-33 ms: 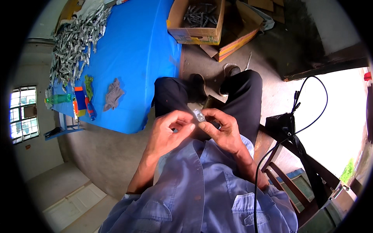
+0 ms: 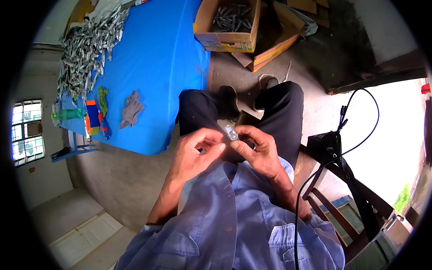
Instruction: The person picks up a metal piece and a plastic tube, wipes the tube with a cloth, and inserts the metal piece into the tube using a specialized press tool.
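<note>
Above my lap, my right hand [image 2: 257, 149] pinches a small silvery, partly clear piece [image 2: 231, 132] between thumb and fingertips. Its exact kind is too small to make out. Just left of it is my left hand [image 2: 199, 153], thumb and forefinger apart and the other fingers curled, with nothing visible in it. On the blue-covered table [image 2: 153, 58] to the left lies a large heap of thin silvery-grey strips [image 2: 92, 54]. Similar darker pieces [image 2: 231, 19] lie inside a cardboard box [image 2: 227, 42] ahead of me.
A grey cloth [image 2: 131, 110], a green bottle [image 2: 68, 114], a roll of tape [image 2: 93, 122] and a blue-red tool [image 2: 105, 127] lie near the table's left edge. Another open carton [image 2: 279, 47] stands beside the box. A black cable [image 2: 315, 173] loops past a wooden chair [image 2: 333, 207] at right.
</note>
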`<state>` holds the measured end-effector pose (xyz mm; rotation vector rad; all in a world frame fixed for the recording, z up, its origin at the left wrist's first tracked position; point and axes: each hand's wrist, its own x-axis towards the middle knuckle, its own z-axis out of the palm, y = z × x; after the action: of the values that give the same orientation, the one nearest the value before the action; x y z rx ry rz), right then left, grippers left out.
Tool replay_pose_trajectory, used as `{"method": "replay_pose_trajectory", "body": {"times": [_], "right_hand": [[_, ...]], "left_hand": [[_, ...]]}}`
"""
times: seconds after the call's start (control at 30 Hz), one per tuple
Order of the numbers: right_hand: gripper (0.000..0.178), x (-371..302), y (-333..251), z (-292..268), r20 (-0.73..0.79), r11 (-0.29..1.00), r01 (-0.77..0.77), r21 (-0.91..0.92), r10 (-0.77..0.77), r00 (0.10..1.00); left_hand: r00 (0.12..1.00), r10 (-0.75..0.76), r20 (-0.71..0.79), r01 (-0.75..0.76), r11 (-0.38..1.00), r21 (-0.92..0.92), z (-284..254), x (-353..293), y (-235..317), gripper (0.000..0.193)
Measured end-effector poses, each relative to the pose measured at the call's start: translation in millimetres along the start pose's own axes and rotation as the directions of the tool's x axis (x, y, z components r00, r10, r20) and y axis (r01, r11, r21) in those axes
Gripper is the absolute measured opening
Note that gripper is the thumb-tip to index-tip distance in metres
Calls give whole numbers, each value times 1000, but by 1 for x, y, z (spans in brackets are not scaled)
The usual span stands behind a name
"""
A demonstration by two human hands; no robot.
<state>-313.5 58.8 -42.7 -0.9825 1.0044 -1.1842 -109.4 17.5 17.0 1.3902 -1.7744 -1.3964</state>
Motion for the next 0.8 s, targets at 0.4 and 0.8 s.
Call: {"method": "replay_pose_trajectory", "body": {"times": [0.4,0.8], "right_hand": [[32,0,3,11,81,998,-52,35,49,995],[35,-6,6,15,198,981,-190,-28,191,961]], "left_hand": [[989,58,-137,-61,998,-24,2,1,4,19],[935,-77,-347,-6,973,-231,-9,9,-5,15]]}}
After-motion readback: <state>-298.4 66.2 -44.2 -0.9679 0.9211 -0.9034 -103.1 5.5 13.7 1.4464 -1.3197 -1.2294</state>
